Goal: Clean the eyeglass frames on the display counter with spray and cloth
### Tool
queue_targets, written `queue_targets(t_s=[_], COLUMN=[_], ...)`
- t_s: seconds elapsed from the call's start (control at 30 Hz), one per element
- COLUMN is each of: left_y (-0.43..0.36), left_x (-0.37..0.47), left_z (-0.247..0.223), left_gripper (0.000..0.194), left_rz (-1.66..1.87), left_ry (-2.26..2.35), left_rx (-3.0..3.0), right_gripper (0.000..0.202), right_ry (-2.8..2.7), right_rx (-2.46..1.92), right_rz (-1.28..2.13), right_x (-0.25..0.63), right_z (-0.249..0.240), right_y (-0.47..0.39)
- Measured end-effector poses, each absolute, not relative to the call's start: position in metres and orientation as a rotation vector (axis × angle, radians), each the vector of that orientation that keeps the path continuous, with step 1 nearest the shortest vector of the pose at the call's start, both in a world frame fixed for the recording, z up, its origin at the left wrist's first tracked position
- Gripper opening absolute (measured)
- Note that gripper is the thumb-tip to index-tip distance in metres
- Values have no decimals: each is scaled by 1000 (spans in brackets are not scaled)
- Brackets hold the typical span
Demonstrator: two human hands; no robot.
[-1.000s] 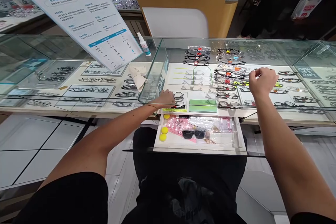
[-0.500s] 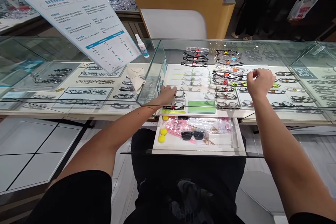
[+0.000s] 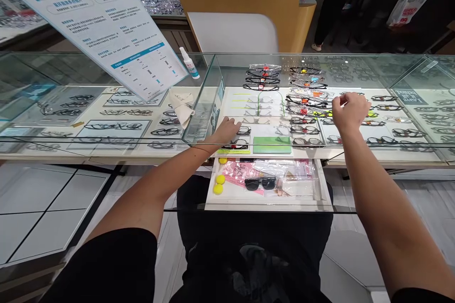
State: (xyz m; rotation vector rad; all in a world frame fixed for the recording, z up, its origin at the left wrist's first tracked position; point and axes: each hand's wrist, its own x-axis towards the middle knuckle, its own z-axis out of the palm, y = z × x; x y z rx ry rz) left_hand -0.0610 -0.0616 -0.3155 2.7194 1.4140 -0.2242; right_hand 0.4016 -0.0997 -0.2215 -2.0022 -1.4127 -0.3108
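Some open room lay on the counter (image 3: 232,70) btwn the upright glass divider (image 3: 203,104) and the rear L row of glasses (image 3: 262,78) — only a narrow gap split that row from the rear R one (image 3: 306,78). Spray bottle (image 3: 190,64) and cloth (image 3: 182,107) crowded the divider's L side; the big tilted sign (image 3: 103,33) screened the area behind. Left hand (image 3: 227,131) blocked the divider's front R corner, w/ the open drawer (image 3: 268,207) jutting out below.

A curved tan desk (image 3: 241,0) is standing past the far edge of the clear-glass counter (image 3: 106,155), pale-grey floorboards (image 3: 166,246) running below.
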Motion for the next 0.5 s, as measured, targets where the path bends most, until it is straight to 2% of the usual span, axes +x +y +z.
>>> queue_targets(t_s=[0.1, 0.3, 0.5], left_y=[-63, -66, -69], left_x=[-58, -52, -47], left_z=[-316, -318, -311], left_gripper=[34, 27, 32], left_rz=[-269, -312, -338], left_ry=[1407, 1417, 1430], left_rx=[2748, 2779, 2799], right_gripper=[18, 19, 20], right_ry=[-1417, -1436, -1427], right_rx=[-1981, -1978, -1976], right_rz=[-313, -316, -281], right_x=[402, 403, 400], right_z=[-222, -222, -219], right_y=[-99, -100, -101])
